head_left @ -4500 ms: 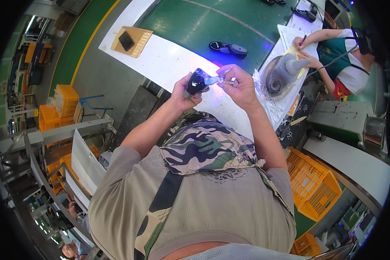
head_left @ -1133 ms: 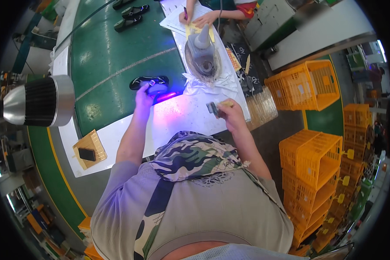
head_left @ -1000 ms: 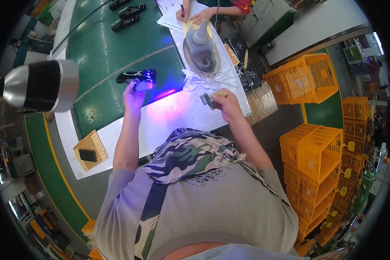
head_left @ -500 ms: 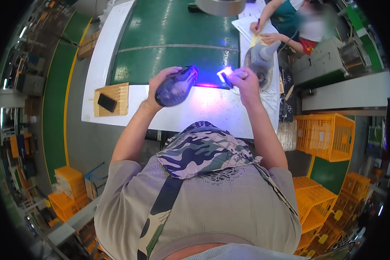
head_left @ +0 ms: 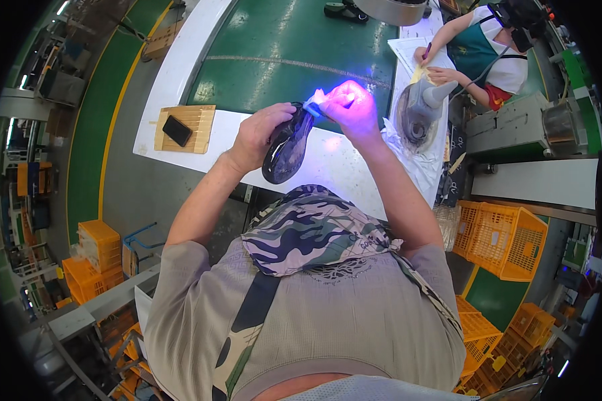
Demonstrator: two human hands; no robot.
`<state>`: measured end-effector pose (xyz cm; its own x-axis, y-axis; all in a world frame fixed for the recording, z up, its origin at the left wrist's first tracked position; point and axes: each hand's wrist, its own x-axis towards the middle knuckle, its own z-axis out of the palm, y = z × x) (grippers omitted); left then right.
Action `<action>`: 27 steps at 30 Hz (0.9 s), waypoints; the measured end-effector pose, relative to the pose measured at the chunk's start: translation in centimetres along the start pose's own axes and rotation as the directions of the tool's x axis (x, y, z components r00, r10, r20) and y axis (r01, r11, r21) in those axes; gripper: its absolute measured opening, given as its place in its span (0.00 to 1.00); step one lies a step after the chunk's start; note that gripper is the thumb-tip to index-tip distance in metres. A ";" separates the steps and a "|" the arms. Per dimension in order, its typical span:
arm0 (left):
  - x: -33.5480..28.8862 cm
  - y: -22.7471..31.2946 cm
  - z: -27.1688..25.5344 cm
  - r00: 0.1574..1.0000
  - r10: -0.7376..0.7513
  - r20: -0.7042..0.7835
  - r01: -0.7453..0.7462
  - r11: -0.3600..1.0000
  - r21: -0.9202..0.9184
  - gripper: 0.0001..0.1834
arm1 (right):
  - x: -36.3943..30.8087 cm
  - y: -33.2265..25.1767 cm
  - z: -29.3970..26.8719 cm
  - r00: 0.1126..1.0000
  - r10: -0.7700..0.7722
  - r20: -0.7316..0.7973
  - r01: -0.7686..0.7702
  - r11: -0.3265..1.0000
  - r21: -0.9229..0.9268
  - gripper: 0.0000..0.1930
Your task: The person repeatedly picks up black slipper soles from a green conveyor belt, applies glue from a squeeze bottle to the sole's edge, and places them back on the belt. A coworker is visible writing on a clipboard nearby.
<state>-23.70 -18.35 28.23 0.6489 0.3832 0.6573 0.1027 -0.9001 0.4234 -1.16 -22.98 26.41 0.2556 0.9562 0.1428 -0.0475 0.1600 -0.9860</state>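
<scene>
My left hand [head_left: 257,134] is closed around a dark, glossy, shoe-shaped piece [head_left: 287,155], held tilted above the near edge of the white table. My right hand [head_left: 350,110] is pinched at its far tip, and purple-white light washes over the fingers. A small pale-blue bit [head_left: 312,107] shows between the fingertips and that tip; glare hides what it is. To the right, a grey bottle with a pointed spout [head_left: 424,97] stands in a shallow dish [head_left: 408,137].
A green conveyor belt [head_left: 274,77] runs beyond the white table [head_left: 247,179]. On the left a phone [head_left: 177,131] lies on a wooden board [head_left: 204,120]. At the far right a co-worker's hand [head_left: 421,56] writes with a pen. Yellow crates [head_left: 498,240] stand on the floor.
My right hand has moved left and met the far tip of the shoe-shaped piece. That piece has turned more upright in my left hand. The view has shifted slightly.
</scene>
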 end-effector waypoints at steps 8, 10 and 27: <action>0.9 0.1 3.0 0.973 -0.207 0.105 0.210 0.978 -0.016 0.25 | -1.8 -1.2 -2.0 0.978 0.168 0.121 -0.198 0.928 0.316 0.10; 1.4 0.2 3.8 0.956 -0.242 0.164 0.247 0.969 -0.008 0.26 | -1.7 -1.6 -2.7 0.979 0.166 0.120 -0.197 0.924 0.327 0.10; 4.3 -2.8 7.7 0.512 -0.291 0.809 0.814 0.464 -0.348 0.40 | 1.3 -2.4 -8.6 0.983 -0.149 0.109 0.152 0.988 -0.021 0.09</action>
<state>-15.38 -15.78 25.11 0.9117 0.2902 -0.2909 0.3135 -0.0334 0.9490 7.56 -24.25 28.25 0.1530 0.9427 0.2964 0.0126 0.2980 -0.9545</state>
